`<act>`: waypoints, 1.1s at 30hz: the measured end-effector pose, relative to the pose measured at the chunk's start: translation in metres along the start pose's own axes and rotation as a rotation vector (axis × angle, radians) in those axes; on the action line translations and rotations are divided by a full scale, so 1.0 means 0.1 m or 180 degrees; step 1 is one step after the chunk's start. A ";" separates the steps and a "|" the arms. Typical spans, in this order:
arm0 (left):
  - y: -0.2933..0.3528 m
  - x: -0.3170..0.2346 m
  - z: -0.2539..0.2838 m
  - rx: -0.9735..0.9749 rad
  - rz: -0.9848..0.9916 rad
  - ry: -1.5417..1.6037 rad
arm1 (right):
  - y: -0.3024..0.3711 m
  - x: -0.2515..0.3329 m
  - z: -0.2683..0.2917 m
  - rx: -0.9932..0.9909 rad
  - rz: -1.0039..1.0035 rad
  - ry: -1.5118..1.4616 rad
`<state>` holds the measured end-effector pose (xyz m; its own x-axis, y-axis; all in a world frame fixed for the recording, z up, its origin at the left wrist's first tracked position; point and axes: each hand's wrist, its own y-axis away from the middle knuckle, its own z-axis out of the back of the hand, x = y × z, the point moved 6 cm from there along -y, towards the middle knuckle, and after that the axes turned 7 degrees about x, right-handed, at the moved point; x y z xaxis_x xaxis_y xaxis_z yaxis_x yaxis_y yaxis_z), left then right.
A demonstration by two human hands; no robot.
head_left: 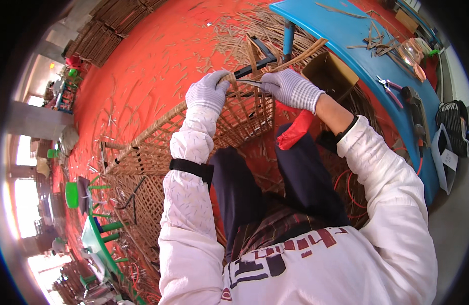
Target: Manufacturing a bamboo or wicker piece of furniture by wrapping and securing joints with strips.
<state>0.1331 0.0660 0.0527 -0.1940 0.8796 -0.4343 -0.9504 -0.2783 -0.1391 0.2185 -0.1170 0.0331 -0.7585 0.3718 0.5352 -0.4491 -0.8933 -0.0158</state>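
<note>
A large woven basket frame (153, 127) of brown strips over dark bars lies in front of my knees. My left hand (206, 92), in a striped pale glove, is closed at the basket's upper corner and pinches a tan strip (227, 78) there. My right hand (293, 90), gloved alike, grips a thin grey metal tool (250, 82); its handle is hidden in the fist. The tool's end points at the strip by my left fingers. Just beyond both hands, a black metal bar (255, 66) of the frame stands bare, with long loose strips beside it.
To the right stands a blue table (341, 30) with pink-handled pliers (390, 90), a dark power tool (416, 114) and strip scraps. Under its edge sits an open cardboard box (336, 73). Cut strips litter the red floor (158, 56). A green stool (98, 241) is at left.
</note>
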 end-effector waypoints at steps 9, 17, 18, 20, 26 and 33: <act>0.00 -0.02 -0.06 0.0138 0.0022 0.0034 | -0.10 -0.28 -0.24 -0.0126 0.0109 -0.1124; 0.00 -0.08 -0.04 0.0021 -0.0210 -0.0344 | -0.07 -0.29 -0.35 -0.0123 -0.0104 -0.1624; -0.01 -0.10 -0.06 0.0008 -0.0200 -0.0324 | -0.06 -0.31 -0.30 -0.0336 0.0100 -0.1243; 0.01 -0.10 -0.03 0.0130 -0.0093 -0.0302 | -0.07 -0.28 -0.21 -0.0528 0.0347 -0.0866; 0.03 -0.09 0.00 0.0014 -0.0121 -0.0405 | -0.09 -0.19 -0.04 -0.0447 0.0571 -0.0083; 0.00 -0.08 -0.03 0.0056 -0.0081 -0.0266 | -0.10 -0.20 0.01 -0.0428 0.0562 0.0284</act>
<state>0.1352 0.0580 0.0533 -0.1886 0.9157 -0.3549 -0.9592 -0.2492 -0.1332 0.2383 -0.1155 0.0233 -0.8669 0.2390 0.4374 -0.3601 -0.9071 -0.2180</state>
